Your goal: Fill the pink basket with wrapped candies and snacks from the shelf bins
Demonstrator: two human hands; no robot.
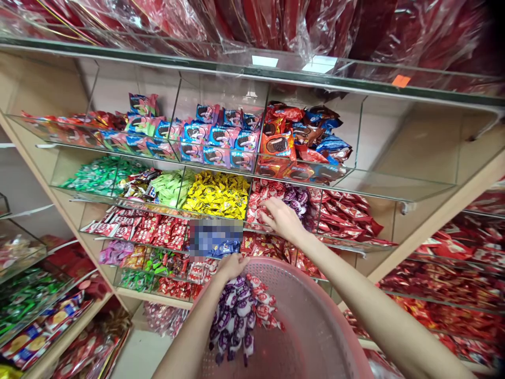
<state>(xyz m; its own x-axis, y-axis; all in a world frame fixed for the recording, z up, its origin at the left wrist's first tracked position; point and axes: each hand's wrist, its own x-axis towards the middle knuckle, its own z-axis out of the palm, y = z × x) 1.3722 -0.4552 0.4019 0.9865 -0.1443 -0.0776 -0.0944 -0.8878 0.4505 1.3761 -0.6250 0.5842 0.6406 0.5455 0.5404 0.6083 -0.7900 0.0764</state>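
Observation:
A pink perforated plastic basket is tilted up toward a glass candy shelf. My left hand grips the basket's far rim, fingers curled over it. Inside the basket lies a pile of purple-and-white and red-and-white wrapped candies. My right hand reaches into a shelf bin of the same red and purple candies, fingers spread down onto them; whether it has picked any up is hidden.
Tiered glass bins hold yellow candies, green candies, red wafer packs and blue and orange cookie packs. A bin at the upper right has nothing in it. More candy shelves stand at the left and right.

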